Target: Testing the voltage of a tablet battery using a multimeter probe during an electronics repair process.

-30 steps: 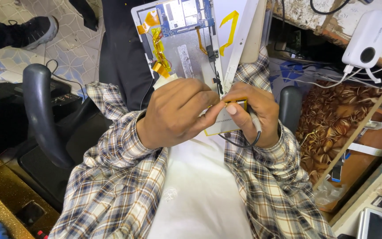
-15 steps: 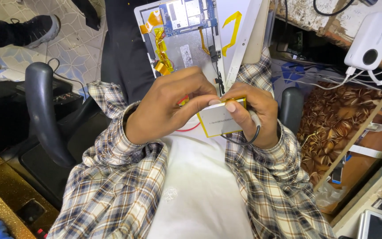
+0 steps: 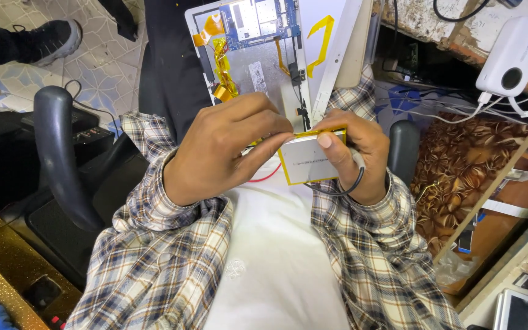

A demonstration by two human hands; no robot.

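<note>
While both hands meet in the middle of the frame, they hold a flat silver battery pack with yellow tape along its edges. The right hand is clamped on the pack's right side, its thumb pressed on the top face and a black band around the wrist. The left hand has its fingertips pinched together at the pack's upper left corner, seemingly on the tape edge or on the leads; what exactly is pinched cannot be told. A thin red wire runs from under the left hand toward the pack.

Above the hands, in the upper middle of the frame, the opened tablet lies with its back cover off, showing a blue circuit board and strips of amber tape.

Judging from this, the battery is already lifted out of its place in the tablet, but it seems not fully free, since the red wire is present. The tape and the wire connection appear to be what is left.

At the upper right a white power bank sits with cables.
</note>
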